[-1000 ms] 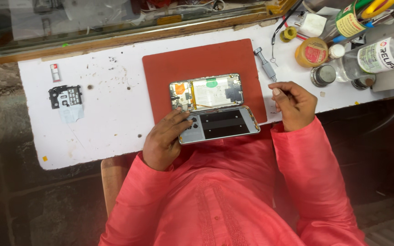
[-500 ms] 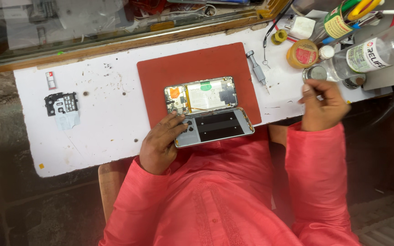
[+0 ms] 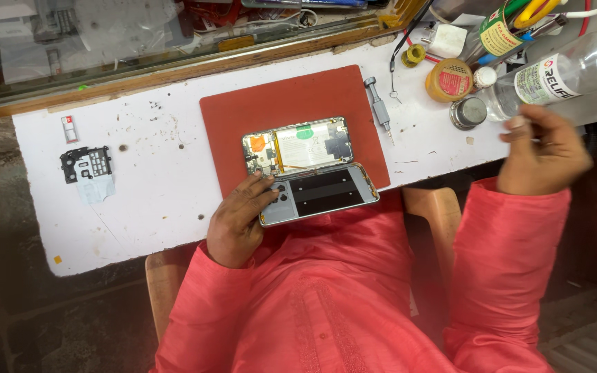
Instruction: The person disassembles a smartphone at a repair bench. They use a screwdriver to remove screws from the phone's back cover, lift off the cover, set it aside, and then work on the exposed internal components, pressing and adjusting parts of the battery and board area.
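Note:
An opened phone lies on a red mat, its battery and circuit board showing. Its grey back cover lies folded out toward me, overhanging the white table's near edge. My left hand grips the cover's left end, fingers by the camera cut-out. My right hand is raised at the right, blurred, fingers curled, just below a clear plastic bottle and beside a small round metal tin. Whether it holds anything is unclear.
A small screwdriver lies right of the mat. A yellow round tin, a white plug and a tool cup crowd the far right. A black phone part and a small tray piece lie at the left.
My right hand has moved from the mat's right edge out to the right, toward the bottle and metal tin. My left hand has stayed on the back cover.

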Available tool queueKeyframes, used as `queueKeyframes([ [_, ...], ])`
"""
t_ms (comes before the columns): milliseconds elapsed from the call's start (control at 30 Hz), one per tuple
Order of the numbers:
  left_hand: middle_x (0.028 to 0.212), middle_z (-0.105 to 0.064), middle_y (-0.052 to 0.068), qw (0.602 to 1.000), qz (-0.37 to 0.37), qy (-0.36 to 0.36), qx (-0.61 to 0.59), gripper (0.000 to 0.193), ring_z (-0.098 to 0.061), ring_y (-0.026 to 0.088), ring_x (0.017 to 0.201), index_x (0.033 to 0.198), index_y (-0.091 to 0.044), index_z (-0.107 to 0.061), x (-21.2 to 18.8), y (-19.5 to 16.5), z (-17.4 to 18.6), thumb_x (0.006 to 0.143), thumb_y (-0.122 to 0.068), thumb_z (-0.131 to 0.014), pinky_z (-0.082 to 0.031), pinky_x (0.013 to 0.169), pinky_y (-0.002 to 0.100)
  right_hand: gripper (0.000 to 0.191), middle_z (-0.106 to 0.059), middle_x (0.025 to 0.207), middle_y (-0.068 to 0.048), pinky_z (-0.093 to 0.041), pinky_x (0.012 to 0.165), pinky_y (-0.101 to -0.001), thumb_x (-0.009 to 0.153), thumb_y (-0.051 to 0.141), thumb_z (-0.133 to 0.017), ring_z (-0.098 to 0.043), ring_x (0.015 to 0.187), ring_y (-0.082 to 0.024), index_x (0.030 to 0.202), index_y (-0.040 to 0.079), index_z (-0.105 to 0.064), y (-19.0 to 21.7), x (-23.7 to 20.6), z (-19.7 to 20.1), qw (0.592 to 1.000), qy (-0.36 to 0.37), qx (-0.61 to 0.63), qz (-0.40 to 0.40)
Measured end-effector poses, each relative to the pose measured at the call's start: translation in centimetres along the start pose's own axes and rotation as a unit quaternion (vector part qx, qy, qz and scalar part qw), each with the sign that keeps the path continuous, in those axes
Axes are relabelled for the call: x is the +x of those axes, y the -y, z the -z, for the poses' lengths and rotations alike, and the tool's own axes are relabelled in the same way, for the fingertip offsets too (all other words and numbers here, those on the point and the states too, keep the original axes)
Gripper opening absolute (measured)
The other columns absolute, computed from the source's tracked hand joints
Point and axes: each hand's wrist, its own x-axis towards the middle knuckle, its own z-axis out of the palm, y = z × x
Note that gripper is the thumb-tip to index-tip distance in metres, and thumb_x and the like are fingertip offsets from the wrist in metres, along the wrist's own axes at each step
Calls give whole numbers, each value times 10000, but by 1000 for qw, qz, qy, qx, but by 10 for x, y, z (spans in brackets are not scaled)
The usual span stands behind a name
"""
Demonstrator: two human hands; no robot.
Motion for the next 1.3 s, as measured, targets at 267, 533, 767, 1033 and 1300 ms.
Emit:
queueKeyframes([
  [267, 1277, -714, 147, 1000, 5, 1, 2, 515, -627, 360, 1314, 1137, -26, -738, -1, -1, 1, 706, 212, -586, -541, 1074, 432, 193, -717, 1042, -102, -530, 639, -256, 933, -55, -806, -661, 806, -131, 1121, -41, -767, -19, -27, -23, 973, 62, -219, 28],
  [533, 1255, -712, 162, 1000, -11, 1, -2, 511, -632, 370, 1303, 1122, -13, -732, 0, 2, -1, 696, 221, -575, -540, 1079, 437, 199, -657, 819, -7, -430, 567, -193, 1015, 104, -633, -553, 665, -52, 1158, 20, -743, 24, -32, -69, 901, 310, 109, -284],
  [767, 1286, -700, 170, 1000, -13, 19, -3, 536, -614, 377, 1319, 1129, -14, -733, 2, 3, -3, 674, 213, -563, -529, 1080, 444, 271, -534, 637, 34, -334, 469, -207, 1015, 130, -562, -460, 549, -28, 1190, 23, -739, 48, -24, -160, 724, 624, 104, -274],
  [1033, 1297, -697, 157, 1000, -17, 13, -2, 520, -609, 365, 1324, 1134, -26, -737, 2, 4, -8, 692, 198, -580, -528, 1070, 438, 282, -493, 591, 44, -284, 423, -223, 1026, 72, -528, -364, 470, -33, 1188, -17, -740, 32, -29, -212, 671, 659, 133, -312],
  [1300, 1303, -700, 144, 1000, -18, 7, -1, 506, -612, 348, 1327, 1135, -37, -743, 1, 5, -10, 715, 199, -587, -534, 1073, 428, 277, -607, 654, 19, -364, 493, -225, 980, 61, -557, -440, 545, -36, 1132, 39, -787, 35, -27, -213, 714, 662, 36, -227],
])
